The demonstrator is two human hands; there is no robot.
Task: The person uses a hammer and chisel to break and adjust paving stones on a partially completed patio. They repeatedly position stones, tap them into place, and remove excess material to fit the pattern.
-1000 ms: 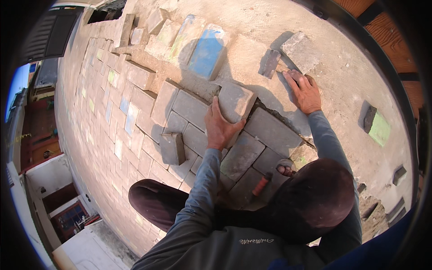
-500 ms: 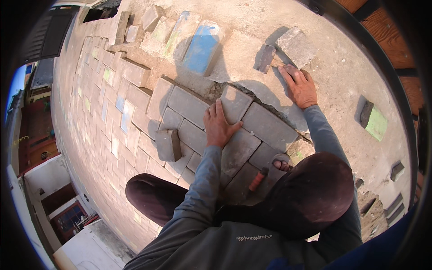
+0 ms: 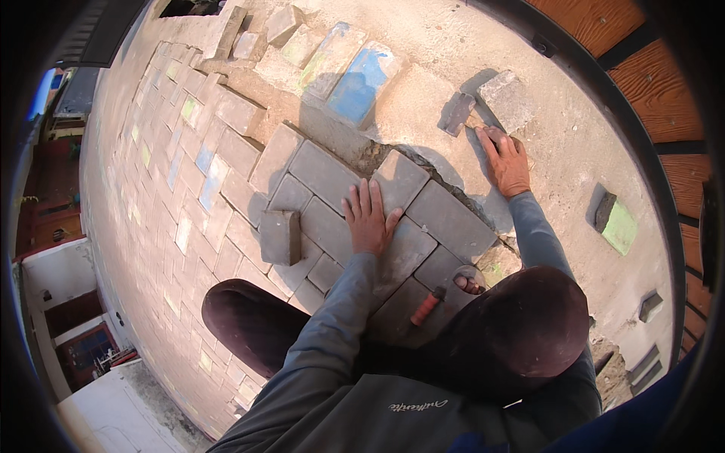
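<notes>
At the middle of the frame the left hand [image 3: 370, 219] lies flat, fingers spread, gripping nothing, on rough grey rectangular concrete paving blocks [image 3: 411, 249] set tightly in sand. At upper right the right hand [image 3: 506, 160] rests open on sandy ground beside a dark stone chunk [image 3: 458, 113].
</notes>
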